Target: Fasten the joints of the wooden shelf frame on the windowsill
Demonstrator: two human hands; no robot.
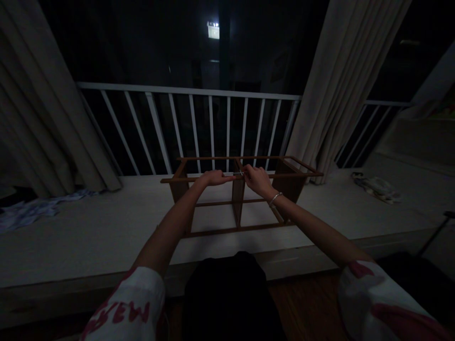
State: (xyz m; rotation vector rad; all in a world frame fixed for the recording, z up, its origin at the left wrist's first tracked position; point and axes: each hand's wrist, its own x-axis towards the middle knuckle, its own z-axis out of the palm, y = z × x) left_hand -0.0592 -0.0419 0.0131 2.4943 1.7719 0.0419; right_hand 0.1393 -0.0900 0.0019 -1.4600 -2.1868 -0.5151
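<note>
A brown wooden frame (pixel 289 187) with open compartments stands on a pale window ledge (pixel 88 237). Its long front top rail (pixel 174 180) runs left to right. My left hand (pixel 213 178) lies closed over this rail near its middle. My right hand (pixel 256 179) is closed close beside it, pinching a small thin metal piece (pixel 239 174) at the rail above the middle upright. A bracelet sits on my right wrist. Both arms reach forward from white sleeves with red print.
A white railing (pixel 192 90) runs behind the frame before a dark window. Pale curtains (pixel 341 80) hang at left and right. Crumpled cloth (pixel 377 187) lies on the ledge at right, more cloth (pixel 31 210) at far left. A dark shape (pixel 231 293) sits below me.
</note>
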